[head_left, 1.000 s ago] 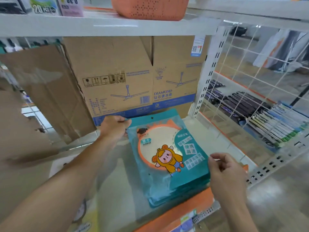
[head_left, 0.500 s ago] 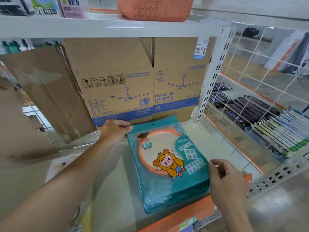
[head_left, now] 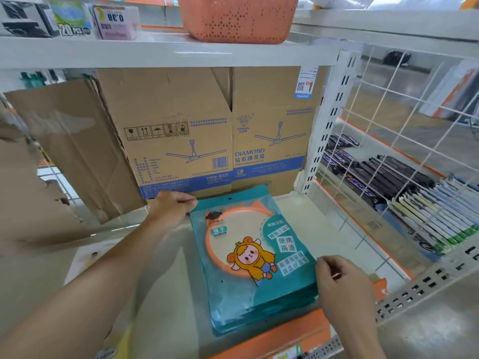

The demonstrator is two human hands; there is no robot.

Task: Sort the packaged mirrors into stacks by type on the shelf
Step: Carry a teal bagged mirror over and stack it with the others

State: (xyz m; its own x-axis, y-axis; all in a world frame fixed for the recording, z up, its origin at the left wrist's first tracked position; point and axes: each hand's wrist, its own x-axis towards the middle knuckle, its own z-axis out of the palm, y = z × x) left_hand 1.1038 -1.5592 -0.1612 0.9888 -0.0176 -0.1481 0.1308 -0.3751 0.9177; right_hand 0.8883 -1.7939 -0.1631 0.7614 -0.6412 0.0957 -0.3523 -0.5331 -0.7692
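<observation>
A stack of teal packaged mirrors [head_left: 248, 260] lies flat on the white shelf [head_left: 166, 286], the top pack showing an orange round mirror and a cartoon figure. My left hand [head_left: 171, 207] grips the stack's far left corner. My right hand [head_left: 339, 283] rests against the stack's near right edge, fingers curled and touching the packs. The lower packs show only as teal edges at the front.
A cardboard ceiling-fan box [head_left: 207, 130] stands right behind the stack, with a loose flap [head_left: 70, 146] at left. A wire grid [head_left: 388, 141] walls the right side; beyond it lie rows of packaged goods [head_left: 414, 203]. An orange basket [head_left: 238, 19] sits overhead.
The stack has been pushed together and squared; its front edges are more aligned. Both hands stay on its corners, the right one a little closer in.
</observation>
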